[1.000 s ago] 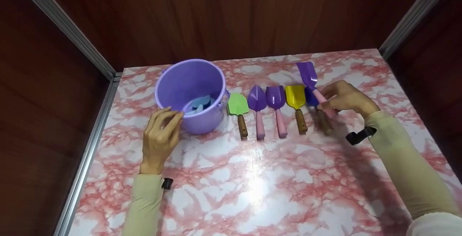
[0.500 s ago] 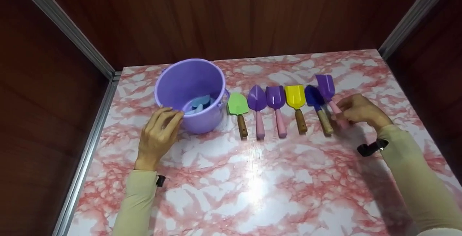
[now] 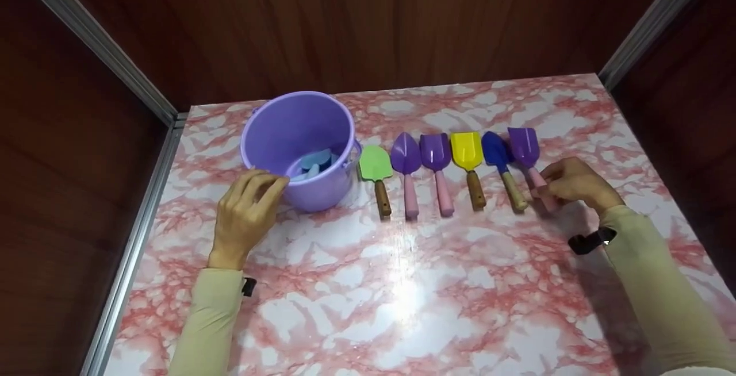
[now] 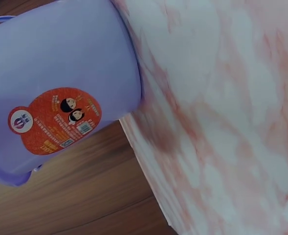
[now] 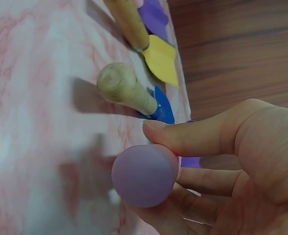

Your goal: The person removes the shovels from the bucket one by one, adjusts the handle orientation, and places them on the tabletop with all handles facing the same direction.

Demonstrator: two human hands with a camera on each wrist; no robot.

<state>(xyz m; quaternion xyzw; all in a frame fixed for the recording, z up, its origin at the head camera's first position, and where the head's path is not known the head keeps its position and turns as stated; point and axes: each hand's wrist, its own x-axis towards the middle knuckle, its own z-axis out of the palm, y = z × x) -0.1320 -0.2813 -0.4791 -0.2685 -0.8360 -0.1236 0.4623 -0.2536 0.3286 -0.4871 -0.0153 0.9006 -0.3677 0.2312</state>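
My left hand [image 3: 244, 214] grips the near rim of a purple bucket [image 3: 319, 193], fingers and thumb meeting at the edge. Light-blue tools [image 3: 317, 160] lie at the bottom of the bucket. On the right, my right hand [image 3: 579, 183] pinches the pink handle of a square-bladed purple hand trowel [image 3: 524, 147], whose blade points to the back of the table. The handle's round end [image 5: 144, 176] faces the camera in the right wrist view. Just left of it lies a blue trowel [image 3: 496, 149] with a pale wooden handle [image 5: 129, 90].
Between bucket and blue trowel, a row of trowels lies on the marbled table [image 3: 345, 307]: green [image 3: 375, 163], pointed purple [image 3: 406, 154], square purple [image 3: 435, 152] and yellow [image 3: 466, 150]. Brown wood panels [image 3: 368, 31] enclose the back and sides.
My right hand has carried the purple trowel right and down, from over the blue trowel to the row's right end beside it. My left hand stays at the bucket rim.
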